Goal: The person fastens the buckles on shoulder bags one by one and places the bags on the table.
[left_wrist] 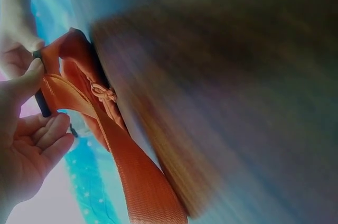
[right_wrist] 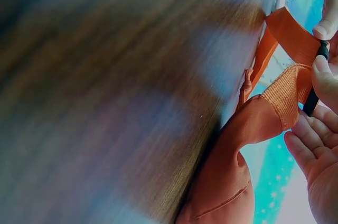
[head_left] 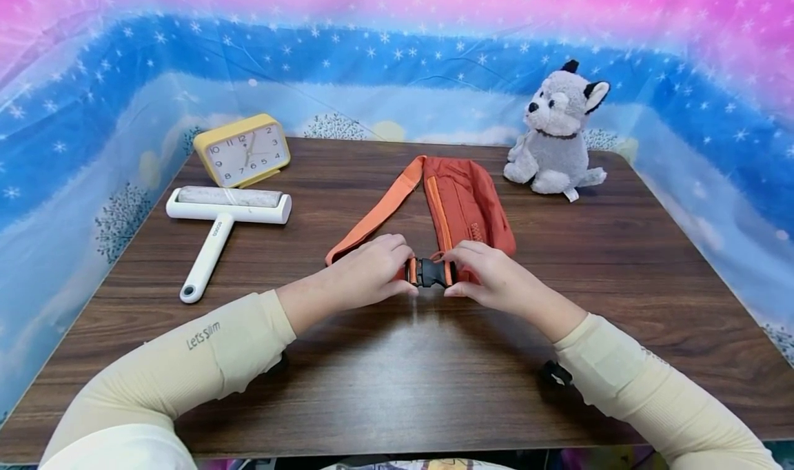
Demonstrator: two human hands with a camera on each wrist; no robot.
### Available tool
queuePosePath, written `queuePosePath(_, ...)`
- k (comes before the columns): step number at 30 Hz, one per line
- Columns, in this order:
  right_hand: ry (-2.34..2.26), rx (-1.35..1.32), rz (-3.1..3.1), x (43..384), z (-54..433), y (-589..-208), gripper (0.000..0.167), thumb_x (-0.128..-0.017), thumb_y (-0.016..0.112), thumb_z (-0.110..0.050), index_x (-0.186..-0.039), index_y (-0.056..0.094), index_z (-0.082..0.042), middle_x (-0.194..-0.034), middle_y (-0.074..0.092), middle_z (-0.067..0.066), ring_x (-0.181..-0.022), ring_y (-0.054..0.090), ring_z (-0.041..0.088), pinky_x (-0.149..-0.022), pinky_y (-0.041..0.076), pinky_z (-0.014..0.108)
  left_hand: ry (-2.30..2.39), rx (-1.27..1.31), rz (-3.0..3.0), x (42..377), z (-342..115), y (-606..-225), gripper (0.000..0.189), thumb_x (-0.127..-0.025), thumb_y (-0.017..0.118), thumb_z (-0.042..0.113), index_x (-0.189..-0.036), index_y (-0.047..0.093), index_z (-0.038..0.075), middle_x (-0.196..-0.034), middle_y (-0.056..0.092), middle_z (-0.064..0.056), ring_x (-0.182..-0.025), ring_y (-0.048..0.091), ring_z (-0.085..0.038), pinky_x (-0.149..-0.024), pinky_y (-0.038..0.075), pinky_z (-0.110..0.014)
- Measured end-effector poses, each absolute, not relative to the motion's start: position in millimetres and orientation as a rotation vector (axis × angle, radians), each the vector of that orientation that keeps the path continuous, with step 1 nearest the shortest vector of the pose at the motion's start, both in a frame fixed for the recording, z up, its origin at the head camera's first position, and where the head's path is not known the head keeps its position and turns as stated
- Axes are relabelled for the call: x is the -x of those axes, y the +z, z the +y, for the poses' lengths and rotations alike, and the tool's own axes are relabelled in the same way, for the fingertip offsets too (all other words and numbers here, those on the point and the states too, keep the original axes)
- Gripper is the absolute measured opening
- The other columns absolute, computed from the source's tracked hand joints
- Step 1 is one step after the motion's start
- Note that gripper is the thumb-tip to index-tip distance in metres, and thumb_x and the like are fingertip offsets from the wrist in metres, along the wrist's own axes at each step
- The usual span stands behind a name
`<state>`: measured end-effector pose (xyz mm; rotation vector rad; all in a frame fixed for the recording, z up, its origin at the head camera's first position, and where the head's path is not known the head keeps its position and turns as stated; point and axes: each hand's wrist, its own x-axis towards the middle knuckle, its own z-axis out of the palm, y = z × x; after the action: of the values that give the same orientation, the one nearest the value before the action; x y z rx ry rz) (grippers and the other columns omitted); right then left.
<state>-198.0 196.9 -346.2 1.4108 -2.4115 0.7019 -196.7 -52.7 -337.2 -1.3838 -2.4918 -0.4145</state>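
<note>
A rust-orange waist bag (head_left: 465, 201) lies on the table, its orange strap (head_left: 378, 211) looping out to the left and back toward the hands. Between both hands is the bag's black buckle (head_left: 431, 273), its two halves joined in the head view. My left hand (head_left: 372, 270) pinches the buckle's left end between thumb and fingers. At the other end, my right hand (head_left: 490, 273) pinches the right side the same way. Both wrist views show the buckle (left_wrist: 42, 102) held above the tabletop, with the webbing (right_wrist: 290, 92) running from it to the bag.
A white lint roller (head_left: 226, 211) lies at the left, in front of a yellow clock (head_left: 245, 151). At the back right sits a grey plush dog (head_left: 555, 136). Snowflake-patterned cloth (head_left: 397, 49) hangs around the dark wooden table (head_left: 397, 387).
</note>
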Motion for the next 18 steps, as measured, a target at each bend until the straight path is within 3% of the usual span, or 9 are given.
queuePosePath(18,0.690,-1.405,-2.426,197.9,196.6,-344.4,0.040,-0.072,0.082,-0.013,-0.104,0.060,-0.001,-0.096,0.058,0.004,-0.082,0.055,0.017,-0.072,0.047,0.031,-0.432,1.358,-2.526,195.9,-51.8,-335.3,0.043,-0.079,0.076,0.034,-0.099,0.061,-0.001,-0.086,0.051,-0.005,-0.075,0.045,-0.016,-0.066,0.041,-0.028)
